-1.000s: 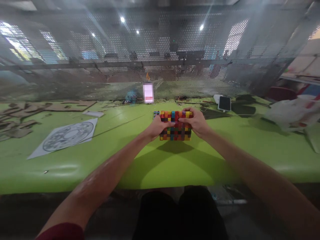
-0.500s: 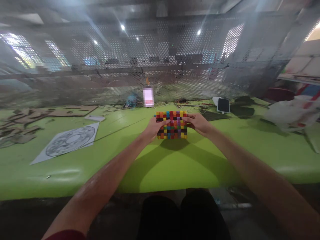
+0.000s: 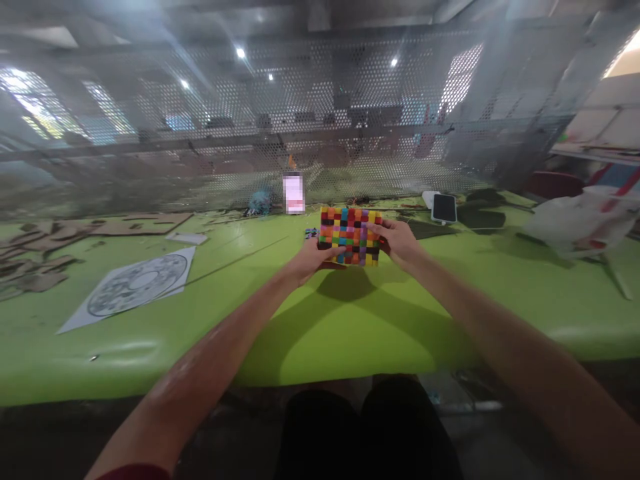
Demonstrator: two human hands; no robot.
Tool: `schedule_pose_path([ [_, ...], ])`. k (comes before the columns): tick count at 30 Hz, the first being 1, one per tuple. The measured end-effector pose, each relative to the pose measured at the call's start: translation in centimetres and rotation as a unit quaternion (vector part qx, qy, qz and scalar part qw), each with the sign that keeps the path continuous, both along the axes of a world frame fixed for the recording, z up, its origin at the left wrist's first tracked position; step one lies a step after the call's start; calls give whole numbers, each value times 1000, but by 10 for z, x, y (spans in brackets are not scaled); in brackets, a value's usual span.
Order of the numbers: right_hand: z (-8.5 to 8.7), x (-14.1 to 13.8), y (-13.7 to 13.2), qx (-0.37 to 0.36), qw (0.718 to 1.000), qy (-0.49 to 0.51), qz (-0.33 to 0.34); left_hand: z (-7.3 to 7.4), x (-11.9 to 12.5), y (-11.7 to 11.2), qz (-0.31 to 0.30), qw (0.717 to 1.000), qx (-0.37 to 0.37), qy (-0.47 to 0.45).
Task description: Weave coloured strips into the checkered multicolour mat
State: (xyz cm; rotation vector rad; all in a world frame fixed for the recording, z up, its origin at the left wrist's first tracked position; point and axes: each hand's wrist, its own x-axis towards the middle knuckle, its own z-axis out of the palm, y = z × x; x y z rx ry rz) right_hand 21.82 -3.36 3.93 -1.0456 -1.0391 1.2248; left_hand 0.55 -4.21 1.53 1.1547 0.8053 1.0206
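Woven panel (image 3: 350, 233), printed sheet (image 3: 140, 283), cardboard (image 3: 143, 225), bag (image 3: 583, 221)

A perforated grey screen (image 3: 380, 93) stands behind a green table (image 3: 350, 353).

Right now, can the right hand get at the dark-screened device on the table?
Probably yes, after letting go: the right hand holds the woven piece, but nothing tall appears to block the way to the dark-screened device.

We observe a woven piece (image 3: 353, 235) checkered in red, yellow, orange, blue, purple and black. We record a lime-green counter (image 3: 350, 340), a white sheet (image 3: 143, 284) with a grey ring pattern, and brown cardboard scraps (image 3: 157, 225).
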Motion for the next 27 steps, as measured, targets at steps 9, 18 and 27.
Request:
schedule_pose_path([
  [9,4,6,-5,-37,985,-90,146,-7,-5,12,76,997,12,-32],
  [18,2,14,4,-24,991,-128,26,-3,-17,19,32,999,11,7],
  [27,0,13,5,12,994,-109,-12,2,-13,12,49,999,11,17],
])
